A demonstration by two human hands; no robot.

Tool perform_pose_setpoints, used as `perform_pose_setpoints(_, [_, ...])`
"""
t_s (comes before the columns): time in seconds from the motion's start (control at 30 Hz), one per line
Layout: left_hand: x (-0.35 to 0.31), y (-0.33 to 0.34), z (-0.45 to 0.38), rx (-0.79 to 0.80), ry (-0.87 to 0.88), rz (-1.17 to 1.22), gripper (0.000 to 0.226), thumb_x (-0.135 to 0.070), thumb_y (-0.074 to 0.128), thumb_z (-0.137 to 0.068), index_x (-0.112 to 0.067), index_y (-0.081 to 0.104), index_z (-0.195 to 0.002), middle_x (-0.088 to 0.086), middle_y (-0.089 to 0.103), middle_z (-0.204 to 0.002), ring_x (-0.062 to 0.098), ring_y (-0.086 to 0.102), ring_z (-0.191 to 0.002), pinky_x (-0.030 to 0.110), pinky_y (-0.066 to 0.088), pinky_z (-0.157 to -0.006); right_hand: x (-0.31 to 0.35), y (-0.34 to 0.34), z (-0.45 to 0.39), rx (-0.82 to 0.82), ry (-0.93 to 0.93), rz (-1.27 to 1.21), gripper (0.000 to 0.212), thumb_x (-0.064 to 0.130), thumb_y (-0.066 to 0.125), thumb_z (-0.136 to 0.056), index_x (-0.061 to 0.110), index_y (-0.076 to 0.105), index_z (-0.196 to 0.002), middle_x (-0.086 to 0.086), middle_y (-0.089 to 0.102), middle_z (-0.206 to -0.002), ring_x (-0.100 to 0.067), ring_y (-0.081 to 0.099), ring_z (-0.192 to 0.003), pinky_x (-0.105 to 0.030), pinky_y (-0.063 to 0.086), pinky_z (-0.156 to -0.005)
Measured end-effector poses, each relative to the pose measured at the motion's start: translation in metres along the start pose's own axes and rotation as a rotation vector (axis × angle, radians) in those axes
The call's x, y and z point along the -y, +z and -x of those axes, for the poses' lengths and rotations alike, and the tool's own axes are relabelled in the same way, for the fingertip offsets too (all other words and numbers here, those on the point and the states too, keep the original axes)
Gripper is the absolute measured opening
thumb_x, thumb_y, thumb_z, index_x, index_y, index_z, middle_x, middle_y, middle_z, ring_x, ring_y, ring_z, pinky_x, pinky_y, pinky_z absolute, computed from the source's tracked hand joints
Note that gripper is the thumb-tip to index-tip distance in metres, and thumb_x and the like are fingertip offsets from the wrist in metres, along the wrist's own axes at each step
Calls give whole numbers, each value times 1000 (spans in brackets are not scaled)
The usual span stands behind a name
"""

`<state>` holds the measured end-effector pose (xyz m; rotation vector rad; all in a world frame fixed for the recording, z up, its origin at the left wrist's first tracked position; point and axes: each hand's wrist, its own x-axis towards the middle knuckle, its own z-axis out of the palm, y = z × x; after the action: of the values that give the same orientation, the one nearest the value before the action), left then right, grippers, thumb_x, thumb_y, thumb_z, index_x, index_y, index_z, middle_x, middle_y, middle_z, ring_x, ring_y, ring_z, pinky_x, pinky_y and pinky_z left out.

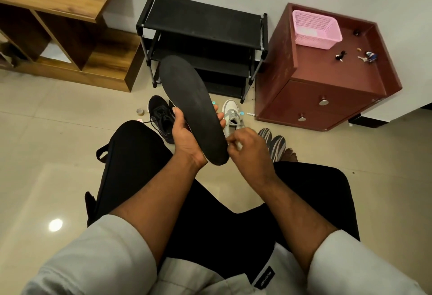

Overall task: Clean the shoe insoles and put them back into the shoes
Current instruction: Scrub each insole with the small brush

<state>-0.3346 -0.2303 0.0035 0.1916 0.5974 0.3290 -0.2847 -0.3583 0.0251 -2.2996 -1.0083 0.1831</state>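
A long black insole (189, 102) is held up over my knees, toe end pointing away from me. My left hand (184, 135) grips it from underneath at mid-length, thumb on the left edge and fingertips showing at the right edge. My right hand (245, 145) is at the insole's heel end with fingers pinched together on something small and pale that I cannot make out. On the floor beyond lie a black sneaker (160, 117) on the left and a white-grey sneaker (231, 114) on the right, partly hidden by the insole and hands.
A black shoe rack (203, 23) stands against the wall, a wooden shelf unit (70, 37) to its left, a maroon cabinet (327, 98) with a pink basket (315, 29) to its right. Striped slippers (273, 142), a tape roll (139, 112) and small bits lie on the tiled floor.
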Motion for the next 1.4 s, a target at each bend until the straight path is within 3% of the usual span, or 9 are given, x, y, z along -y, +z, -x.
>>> perform_pose_setpoints(0.17, [-3, 4, 3, -41, 26, -1, 91, -77, 31, -89, -1, 59, -132, 18, 59, -131, 27, 65, -97, 37, 55, -88, 7, -10, 5, -164, -48, -44, 6, 1, 69, -79, 6, 67, -82, -6, 63, -84, -12, 56, -79, -20, 45, -70])
perform_pose_setpoints(0.3, [-3, 6, 3, -48, 30, -33, 93, -78, 31, -89, 1, 60, -130, 20, 62, -122, 27, 66, -94, 36, 55, -86, 29, 3, 22, -2, -208, -111, 8, 2, 67, -81, 7, 68, -86, -5, 63, -88, -12, 57, -81, -18, 47, -74])
perform_pose_setpoints(0.47, [-5, 2, 1, -21, 29, 8, 92, -77, 29, -90, 3, 62, -120, 19, 66, -99, 26, 65, -87, 34, 53, -86, 7, 10, 16, 39, -137, -40, 8, 2, 65, -82, 8, 67, -87, -3, 59, -90, -11, 55, -80, -19, 47, -72])
perform_pose_setpoints(0.67, [-6, 5, 2, -53, 44, -11, 92, -76, 34, -89, 1, 57, -134, 22, 58, -133, 28, 64, -102, 38, 54, -90, -12, -8, 10, -109, -15, -28, 9, -3, 67, -78, 6, 66, -79, -4, 62, -82, -13, 57, -77, -25, 48, -71])
perform_pose_setpoints(0.87, [-4, 2, 0, -49, 38, -63, 96, -79, 33, -88, 3, 57, -133, 20, 61, -121, 28, 65, -96, 37, 57, -84, 25, 6, 15, 69, -236, -159, 6, 1, 69, -79, 7, 68, -82, -4, 64, -84, -12, 58, -79, -21, 48, -74])
perform_pose_setpoints(1.13, [-6, -1, 2, 2, 22, -12, 97, -78, 31, -89, 3, 53, -136, 18, 61, -118, 26, 63, -90, 35, 55, -83, -18, -3, 4, -45, 45, -50, 8, -1, 69, -77, 6, 70, -80, -5, 63, -83, -16, 58, -78, -30, 50, -73])
perform_pose_setpoints(1.2, [-5, 1, 0, -12, 33, -25, 95, -77, 31, -89, 3, 54, -136, 18, 61, -121, 26, 64, -91, 34, 56, -83, -17, -10, 4, -128, 69, -81, 8, -1, 70, -77, 6, 70, -80, -3, 64, -82, -12, 58, -79, -20, 48, -74])
perform_pose_setpoints(1.3, [-3, 1, -2, 15, 37, -12, 97, -77, 30, -89, 5, 51, -138, 19, 62, -117, 27, 62, -90, 37, 55, -84, 4, -13, 5, -147, -30, -206, 9, -2, 72, -75, 6, 71, -80, 1, 64, -82, -5, 57, -80, -5, 40, -75])
perform_pose_setpoints(1.4, [1, 1, -2, -2, 20, -55, 97, -78, 28, -89, 5, 54, -134, 19, 65, -111, 27, 62, -91, 39, 52, -87, 26, 0, 9, -30, -169, -239, 9, -1, 72, -76, 7, 71, -81, -3, 67, -83, -6, 58, -79, -12, 46, -75])
